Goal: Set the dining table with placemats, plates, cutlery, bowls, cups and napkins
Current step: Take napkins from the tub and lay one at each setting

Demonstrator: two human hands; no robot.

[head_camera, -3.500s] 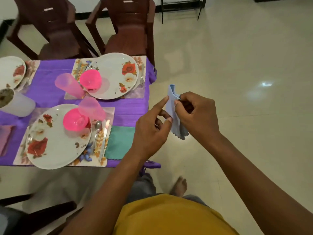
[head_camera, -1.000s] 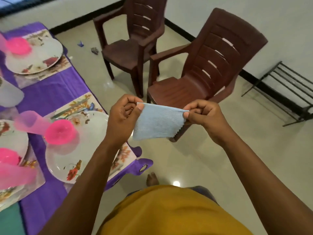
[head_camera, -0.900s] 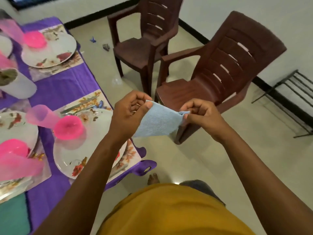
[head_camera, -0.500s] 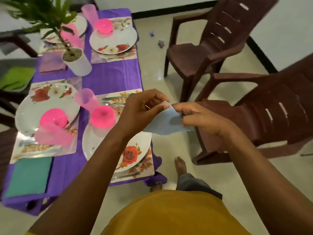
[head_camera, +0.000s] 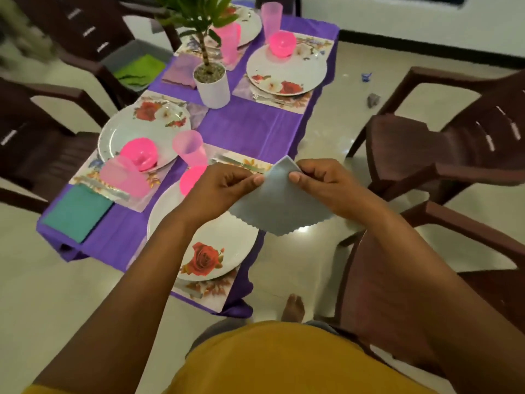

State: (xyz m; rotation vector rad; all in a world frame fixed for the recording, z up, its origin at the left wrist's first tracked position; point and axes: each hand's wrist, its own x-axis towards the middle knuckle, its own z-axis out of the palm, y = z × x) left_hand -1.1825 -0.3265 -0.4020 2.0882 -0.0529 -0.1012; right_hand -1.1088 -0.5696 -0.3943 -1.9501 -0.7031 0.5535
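A light blue napkin [head_camera: 279, 204] hangs in the air over the table's near right corner. My left hand [head_camera: 224, 189] pinches its upper left edge and my right hand [head_camera: 324, 184] pinches its upper right edge. Under it lies a floral plate [head_camera: 216, 251] on a placemat [head_camera: 207, 290], with a pink bowl [head_camera: 190, 179] partly hidden by my left hand and a pink cup [head_camera: 189, 147] beyond. A teal napkin [head_camera: 78, 211] lies beside the near left setting.
The purple-clothed table [head_camera: 250, 129] holds several floral plates with pink bowls and cups and a potted plant [head_camera: 211, 81] in the middle. Brown plastic chairs [head_camera: 443, 155] stand close on the right and on the left. A green cloth [head_camera: 139, 69] lies on a far left chair.
I have turned to face along the table. The napkin, bunched between my hands half a second ago, is now spread flat between them.
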